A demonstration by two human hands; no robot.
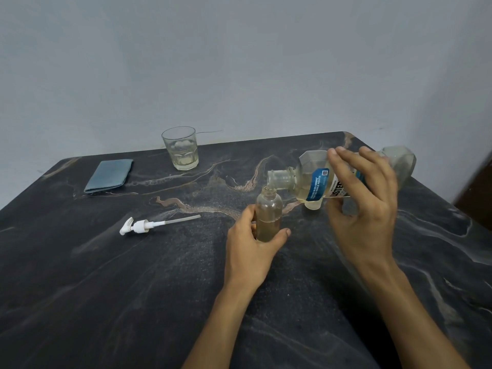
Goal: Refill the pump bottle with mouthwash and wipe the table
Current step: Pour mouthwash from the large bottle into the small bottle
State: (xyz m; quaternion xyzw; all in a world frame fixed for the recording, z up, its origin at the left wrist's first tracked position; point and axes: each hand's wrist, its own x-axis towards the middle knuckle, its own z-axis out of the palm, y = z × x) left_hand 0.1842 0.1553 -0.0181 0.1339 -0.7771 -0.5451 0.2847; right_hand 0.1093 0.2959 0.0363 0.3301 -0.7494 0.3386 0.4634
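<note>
A small clear pump bottle stands upright on the dark marble table, about half full of pale yellow liquid, its neck uncapped. My left hand grips its lower body. My right hand holds the large mouthwash bottle tipped nearly level, its open mouth right over the small bottle's neck. The white pump head with its tube lies on the table to the left. A folded blue cloth lies at the back left.
A clear glass with a little pale liquid stands near the table's back edge, by the grey wall. A dark brown object shows at the right edge, beyond the table.
</note>
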